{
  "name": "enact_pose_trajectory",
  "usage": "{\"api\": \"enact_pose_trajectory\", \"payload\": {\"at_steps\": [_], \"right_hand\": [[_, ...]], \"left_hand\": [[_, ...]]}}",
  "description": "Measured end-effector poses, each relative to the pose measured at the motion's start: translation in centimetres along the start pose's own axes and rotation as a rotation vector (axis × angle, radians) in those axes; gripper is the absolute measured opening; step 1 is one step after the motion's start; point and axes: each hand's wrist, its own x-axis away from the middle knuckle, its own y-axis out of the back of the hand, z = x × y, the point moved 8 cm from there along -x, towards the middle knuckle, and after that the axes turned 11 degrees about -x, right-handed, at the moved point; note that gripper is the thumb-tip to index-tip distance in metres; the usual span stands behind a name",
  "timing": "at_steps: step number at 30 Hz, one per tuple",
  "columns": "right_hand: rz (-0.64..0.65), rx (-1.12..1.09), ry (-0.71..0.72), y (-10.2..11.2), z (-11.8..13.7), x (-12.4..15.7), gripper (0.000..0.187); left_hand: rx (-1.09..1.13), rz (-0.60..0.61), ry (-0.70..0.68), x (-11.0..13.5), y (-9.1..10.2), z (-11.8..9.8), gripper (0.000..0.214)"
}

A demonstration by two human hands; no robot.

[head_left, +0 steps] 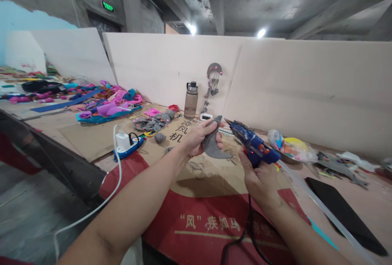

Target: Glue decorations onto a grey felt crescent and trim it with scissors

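Observation:
In my left hand [200, 135] is a grey felt crescent [212, 144], gripped between thumb and fingers with one tip pointing up. My right hand [260, 177] is wrapped round a blue hot glue gun [249, 140], its nozzle aimed left, close to the crescent's upper tip but apart from it. A black cord [250, 220] hangs from the glue gun. Below the hands lies some loose string [196, 169] on the cardboard [211, 183]. A finished-looking grey moon hanging [214, 69] with pink and orange dots is on the white board behind.
A water bottle [191, 101] stands at the back. To the left are grey felt pieces [151, 123], a ball of grey yarn [159, 137], a power strip [128, 147] and bright fabric scraps [110, 103]. A bowl [289, 158] and a black phone [343, 212] lie at the right.

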Motion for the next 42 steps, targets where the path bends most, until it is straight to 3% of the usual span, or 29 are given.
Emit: {"api": "enact_pose_trajectory", "payload": {"at_steps": [12, 19, 25, 32, 42], "right_hand": [[0.000, -0.053, -0.019, -0.1, 0.4, 0.2, 0.032], [0.039, -0.022, 0.019, -0.5, 0.9, 0.3, 0.029], [0.000, -0.001, 0.056, -0.2, 1.2, 0.3, 0.031], [-0.011, 0.006, 0.070, 0.1, 1.3, 0.4, 0.033], [-0.016, -0.019, 0.008, 0.0, 0.8, 0.4, 0.033]], "left_hand": [[0.031, 0.102, 0.019, 0.4, -0.8, 0.0, 0.033], [0.012, 0.096, 0.027, 0.5, -1.0, -0.1, 0.033], [-0.028, 0.065, -0.024, 0.4, -0.7, -0.5, 0.041], [-0.137, -0.012, -0.184, 0.2, -1.0, -0.8, 0.038], [-0.060, -0.059, -0.177, 0.5, -1.6, -1.2, 0.038]]}}
